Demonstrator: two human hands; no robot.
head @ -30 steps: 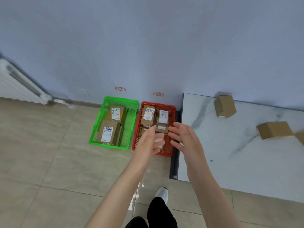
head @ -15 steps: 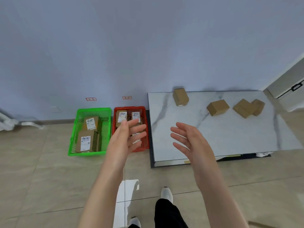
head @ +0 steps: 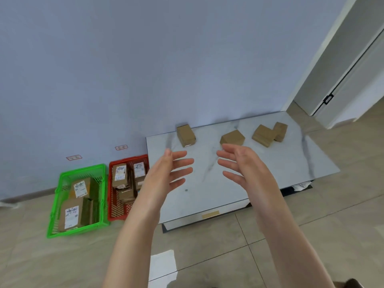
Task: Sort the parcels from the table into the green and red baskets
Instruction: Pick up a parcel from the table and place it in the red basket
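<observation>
Several brown cardboard parcels lie along the far side of the white marble table (head: 207,196): one at the left (head: 185,135), one in the middle (head: 232,138), and two touching at the right (head: 263,135), (head: 280,131). On the floor left of the table stand the red basket (head: 113,213) and the green basket (head: 54,213), both holding labelled parcels. My left hand (head: 168,173) and my right hand (head: 243,167) hover over the table, fingers spread, palms facing each other, holding nothing.
A blue-grey wall runs behind the table and baskets, with two small red-framed labels (head: 121,147) above the baskets. A white door and frame (head: 340,80) stand at the right. The floor is beige tile.
The view has swung right, from the baskets to the table. Both hands, still holding nothing, have moved from over the red basket to above the table, nearer the parcels.
</observation>
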